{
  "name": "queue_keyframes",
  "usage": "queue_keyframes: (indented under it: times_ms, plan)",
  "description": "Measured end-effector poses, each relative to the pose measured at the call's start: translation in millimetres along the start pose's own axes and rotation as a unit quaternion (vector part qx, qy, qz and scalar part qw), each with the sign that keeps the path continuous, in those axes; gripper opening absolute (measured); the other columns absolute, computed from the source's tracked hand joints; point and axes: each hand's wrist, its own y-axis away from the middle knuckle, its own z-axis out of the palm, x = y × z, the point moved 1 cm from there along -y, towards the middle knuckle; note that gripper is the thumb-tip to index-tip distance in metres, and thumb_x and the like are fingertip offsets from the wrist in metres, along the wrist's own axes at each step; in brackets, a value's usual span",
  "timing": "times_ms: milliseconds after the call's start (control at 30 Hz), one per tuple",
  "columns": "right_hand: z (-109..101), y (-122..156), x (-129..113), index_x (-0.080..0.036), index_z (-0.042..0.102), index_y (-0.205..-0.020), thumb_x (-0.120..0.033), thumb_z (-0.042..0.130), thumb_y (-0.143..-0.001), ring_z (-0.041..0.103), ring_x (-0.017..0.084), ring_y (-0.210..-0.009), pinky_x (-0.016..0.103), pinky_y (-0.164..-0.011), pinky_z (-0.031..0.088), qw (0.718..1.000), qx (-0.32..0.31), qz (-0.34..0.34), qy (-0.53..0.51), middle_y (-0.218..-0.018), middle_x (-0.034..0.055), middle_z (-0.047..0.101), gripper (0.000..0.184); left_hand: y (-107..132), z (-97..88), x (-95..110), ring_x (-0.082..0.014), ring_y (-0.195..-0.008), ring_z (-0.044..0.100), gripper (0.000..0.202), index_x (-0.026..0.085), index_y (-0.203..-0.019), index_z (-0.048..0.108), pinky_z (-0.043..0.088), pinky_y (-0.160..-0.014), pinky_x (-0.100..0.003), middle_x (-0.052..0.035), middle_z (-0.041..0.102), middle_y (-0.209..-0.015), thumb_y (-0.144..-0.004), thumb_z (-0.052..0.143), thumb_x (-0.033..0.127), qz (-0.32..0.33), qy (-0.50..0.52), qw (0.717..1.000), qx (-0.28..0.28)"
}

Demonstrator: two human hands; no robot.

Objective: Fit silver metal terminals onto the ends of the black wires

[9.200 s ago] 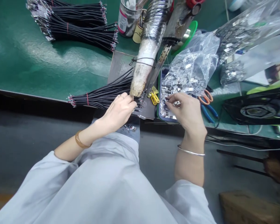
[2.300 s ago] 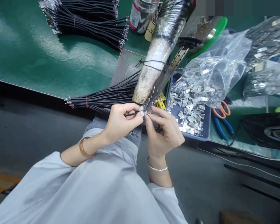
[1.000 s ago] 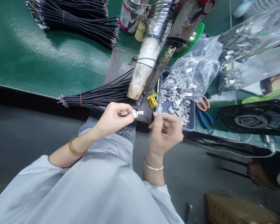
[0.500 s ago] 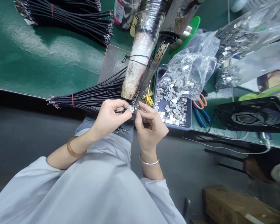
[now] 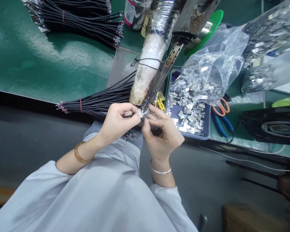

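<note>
My left hand (image 5: pixel 118 120) is closed in a pinch on the end of a thin black wire. My right hand (image 5: pixel 162 133) pinches a small metal terminal (image 5: pixel 145 112) against that wire end, fingertips touching. Both hands sit just under the tip of a soldering iron (image 5: pixel 159 82) with a wrapped white handle (image 5: pixel 147 72). A tied bundle of black wires (image 5: pixel 99 100) lies to the left over the bench edge. A blue tray (image 5: pixel 206 127) of several small metal terminals stands to the right.
A clear bag of metal terminals (image 5: pixel 215 64) rests over the tray. More black wire bundles (image 5: pixel 82 22) lie at the far left on the green mat (image 5: pixel 50 64). Blue-and-orange pliers (image 5: pixel 221 117), a green solder spool (image 5: pixel 206 29), a jar (image 5: pixel 135 14) and a black fan (image 5: pixel 277 127) surround the bench.
One second ago my right hand was apart and blurred; it has since come to my left hand, and both now pinch together at the wire end under the iron tip.
</note>
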Motion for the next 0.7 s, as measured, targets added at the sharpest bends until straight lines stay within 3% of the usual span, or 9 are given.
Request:
queue_keyframes:
  times_ms: [100, 200, 367, 533, 700]
  plan:
    - [-2.7, 3.6, 2.0, -0.024, 0.059, -0.087, -0.01, 0.067, -0.091, 0.081, 0.018, -0.088, 0.029, -0.075, 0.068, 1.0, -0.011, 0.0, -0.009, -0.111, 0.0065, 0.081, 0.016, 0.9, -0.1, -1.5, -0.0065, -0.051, 0.037, 0.017, 0.014, -0.056, 0.062, 0.027, -0.049, -0.02, 0.0026, 0.049, -0.052, -0.068, 0.061, 0.026, -0.001, -0.018, 1.0, -0.019]
    - [-6.1, 5.5, 4.0, -0.024, 0.059, -0.088, -0.012, 0.066, -0.092, 0.081, 0.02, -0.092, 0.03, -0.075, 0.068, 1.0, -0.018, 0.003, -0.013, -0.108, 0.006, 0.082, 0.015, 2.9, -0.1, -2.3, -0.0067, -0.052, 0.036, 0.017, 0.014, -0.057, 0.061, 0.026, -0.049, -0.021, 0.0029, 0.048, -0.053, -0.069, 0.061, 0.026, -0.001, -0.034, 0.999, -0.026]
    - [-10.1, 1.6, 5.1, -0.023, 0.061, -0.092, -0.016, 0.066, -0.095, 0.081, 0.018, -0.091, 0.024, -0.07, 0.066, 0.997, -0.035, 0.055, -0.041, -0.103, 0.0048, 0.082, 0.009, 4.6, 1.2, -2.8, -0.0062, -0.051, 0.029, 0.016, 0.015, -0.058, 0.06, 0.022, -0.049, -0.022, 0.0053, 0.039, -0.052, -0.071, 0.062, 0.024, 0.022, -0.038, 0.999, -0.02]
    - [-9.6, -4.7, 1.3, -0.023, 0.06, -0.087, -0.011, 0.066, -0.092, 0.081, 0.017, -0.088, 0.027, -0.076, 0.067, 0.998, -0.035, 0.031, -0.04, -0.112, 0.0063, 0.081, 0.015, 2.8, 1.8, -3.3, -0.0061, -0.051, 0.027, 0.02, 0.016, -0.056, 0.055, 0.02, -0.049, -0.021, 0.0061, 0.033, -0.051, -0.071, 0.061, 0.027, 0.035, -0.02, 0.999, 0.017]
    - [-7.8, -3.5, 0.8, -0.024, 0.058, -0.084, -0.009, 0.066, -0.09, 0.081, 0.018, -0.089, 0.028, -0.079, 0.068, 0.998, -0.051, 0.013, -0.045, -0.114, 0.0064, 0.081, 0.018, 4.6, 0.8, -4.0, -0.006, -0.051, 0.03, 0.017, 0.015, -0.057, 0.057, 0.022, -0.049, -0.021, 0.0051, 0.039, -0.052, -0.071, 0.059, 0.025, 0.032, -0.03, 0.999, -0.005]
